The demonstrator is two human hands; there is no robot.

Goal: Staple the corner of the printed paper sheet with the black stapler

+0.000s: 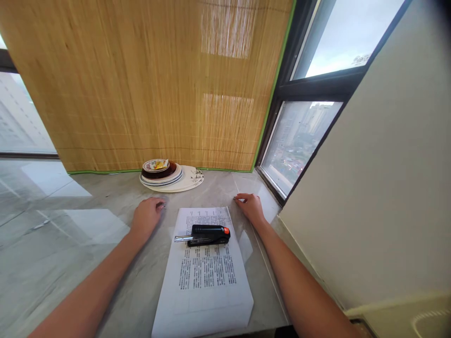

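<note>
A black stapler (210, 234) with an orange-red spot at its right end lies across a stack of printed paper (207, 300). From its left end sticks out a silver metal rail (183, 239). Left of the paper's far corner, my left hand (147, 217) rests on the grey surface with fingers curled in. My right hand (251, 205) is beyond the paper's right side, thumb and fingers pinched together. Whatever either hand may hold is too small to name. Neither hand touches the stapler or the paper.
Stacked plates (162, 176) with a small yellow packet (161, 164) on top stand on an oval white board (193, 178) at the back. Behind hangs a bamboo blind (141, 84). A window (299, 141) and a pale wall (387, 164) bound the right side.
</note>
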